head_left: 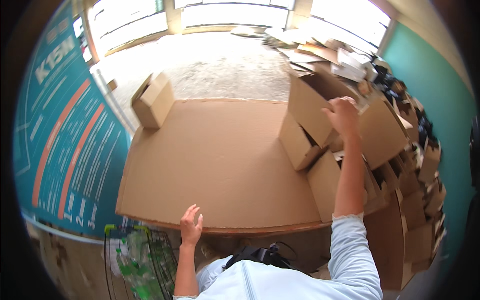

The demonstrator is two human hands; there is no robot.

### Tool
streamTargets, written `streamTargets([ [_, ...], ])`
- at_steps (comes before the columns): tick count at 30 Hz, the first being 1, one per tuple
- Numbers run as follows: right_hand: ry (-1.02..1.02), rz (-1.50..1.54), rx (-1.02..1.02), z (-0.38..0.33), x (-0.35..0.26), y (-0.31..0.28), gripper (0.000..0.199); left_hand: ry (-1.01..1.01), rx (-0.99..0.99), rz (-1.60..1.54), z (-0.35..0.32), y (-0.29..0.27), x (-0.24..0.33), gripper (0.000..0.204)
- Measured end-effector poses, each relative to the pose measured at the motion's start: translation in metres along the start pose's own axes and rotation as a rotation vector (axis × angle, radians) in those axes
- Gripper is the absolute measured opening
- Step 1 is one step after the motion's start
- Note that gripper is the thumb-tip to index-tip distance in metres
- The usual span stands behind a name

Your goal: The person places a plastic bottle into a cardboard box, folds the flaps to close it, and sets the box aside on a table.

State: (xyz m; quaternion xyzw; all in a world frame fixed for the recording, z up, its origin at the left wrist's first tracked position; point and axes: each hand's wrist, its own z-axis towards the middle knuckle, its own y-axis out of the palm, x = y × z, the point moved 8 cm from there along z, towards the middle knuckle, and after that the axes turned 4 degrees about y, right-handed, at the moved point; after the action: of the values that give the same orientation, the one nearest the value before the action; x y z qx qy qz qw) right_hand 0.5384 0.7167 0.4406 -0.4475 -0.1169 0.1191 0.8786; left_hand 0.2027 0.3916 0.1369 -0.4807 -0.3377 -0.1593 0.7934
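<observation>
- Right hand (343, 116), upper right of the frame: we observe curled fingers at the rim of the open brown box (308, 102); we cannot tell whether they grip it.
- Left hand (190, 227), lower centre: we find it open and empty, fingers loosely bent, over the near edge of the surface (220, 165).
- The open brown box sits tilted at upper right, above a lower box (295, 142); we see its dark interior.
- Handling: we judge that a hold on a stiff wall, with the left hand supporting the opposite side, would be steadier; we advise lifting clear of the lower box before drawing sideways, lest the stack shift.
- Around: we note a large carton (381, 131) right of the right hand, a small box (157, 102) at upper left, and a wire basket (108, 255) of green bottles at lower left.
</observation>
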Motion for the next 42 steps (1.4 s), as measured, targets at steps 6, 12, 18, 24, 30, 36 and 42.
streamTargets([
  [6,-0.272,0.395,0.105,-0.032,-0.127,-0.079,0.013,-0.166,0.347,0.088,-0.053,-0.114,-0.057,0.023],
  [12,-0.601,0.719,-0.176,-0.11,-0.26,-0.009,0.004,-0.442,0.642,0.484,-0.202,-0.224,-0.2,0.031],
  [18,-0.791,0.825,-0.466,-0.217,-0.346,0.04,0.002,-1.182,-0.182,0.576,-0.393,-0.15,-0.346,0.096],
  [24,-0.691,0.809,-0.518,-0.237,-0.354,0.029,0.005,-0.867,-0.366,1.01,-0.386,-0.115,-0.363,0.085],
  [30,-0.61,0.695,-0.555,-0.24,-0.345,0.024,0.008,-0.828,-0.596,0.935,-0.377,-0.13,-0.32,0.068],
  [36,-0.599,0.705,-0.548,-0.24,-0.346,0.021,0.008,-0.873,-1.118,0.865,-0.4,-0.124,-0.362,0.083],
  [42,-0.62,0.709,-0.592,-0.241,-0.341,0.032,0.013,-1.064,-0.914,0.759,-0.354,-0.208,-0.355,0.075],
])
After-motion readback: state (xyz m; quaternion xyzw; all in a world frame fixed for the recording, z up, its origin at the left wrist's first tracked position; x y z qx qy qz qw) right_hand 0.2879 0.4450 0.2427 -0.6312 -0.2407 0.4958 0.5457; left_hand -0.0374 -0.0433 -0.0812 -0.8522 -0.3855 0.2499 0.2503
